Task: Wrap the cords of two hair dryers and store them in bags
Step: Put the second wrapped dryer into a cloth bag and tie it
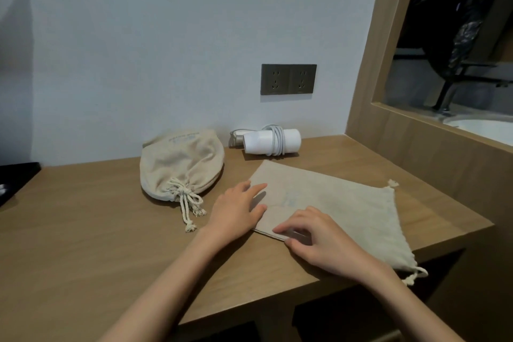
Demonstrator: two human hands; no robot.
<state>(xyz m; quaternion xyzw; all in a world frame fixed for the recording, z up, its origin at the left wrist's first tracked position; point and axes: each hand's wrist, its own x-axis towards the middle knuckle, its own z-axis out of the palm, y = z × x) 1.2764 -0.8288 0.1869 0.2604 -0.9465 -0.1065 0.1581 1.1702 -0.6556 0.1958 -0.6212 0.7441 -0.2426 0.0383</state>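
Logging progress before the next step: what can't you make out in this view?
All head view.
Inside the tied bag: hidden by its cloth.
Print on the flat bag: too faint to read.
Whether the right hand has a grip on the flat bag's edge: its curled fingers cover it.
The black object: cut off by the left edge.

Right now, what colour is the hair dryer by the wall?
White hair dryer, pale cord wound round it; head view.
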